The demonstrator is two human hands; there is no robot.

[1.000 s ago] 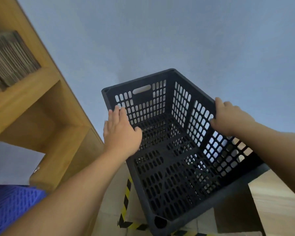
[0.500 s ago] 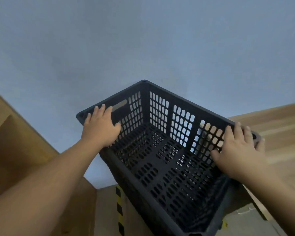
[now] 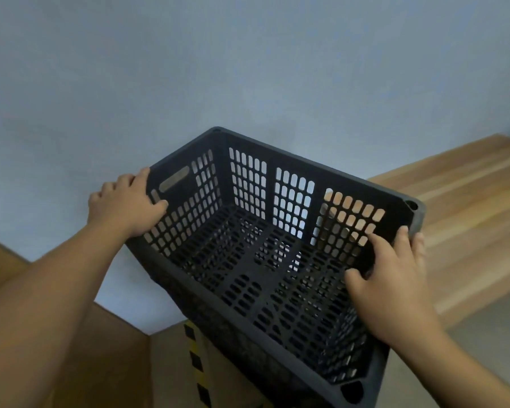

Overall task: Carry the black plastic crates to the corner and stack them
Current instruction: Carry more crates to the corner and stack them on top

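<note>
I hold one black plastic crate (image 3: 277, 254) between both hands, clear of the floor, in front of the pale blue wall (image 3: 248, 69). The crate is empty and tilted, its open top turned toward me and its far rim higher than its near rim.

Grip state: my left hand (image 3: 124, 207) is closed over the rim of the left short wall, fingers wrapped outside and thumb pressed inside, just below the handle slot (image 3: 174, 178). My right hand (image 3: 392, 284) is closed over the rim of the right short wall, fingers curled over the edge near the far right corner and thumb inside against the perforated wall.

Governing relation: the crate's long axis runs from my left hand to my right hand, so the load sits between the palms, not ahead of the fingers. The axis is skewed; the left end lies farther from me and higher, the right end nearer and lower. The right hand is therefore the nearer one and, in my judgement, carries more of the weight.

Below the crate I see yellow-black hazard tape (image 3: 196, 363) on the floor and a wooden panel (image 3: 71, 348) at lower left. A wooden surface (image 3: 460, 219) lies to the right. No second crate is visible, so I cannot tell where the stack stands. I judge the next move needs the long axis levelled before lowering
</note>
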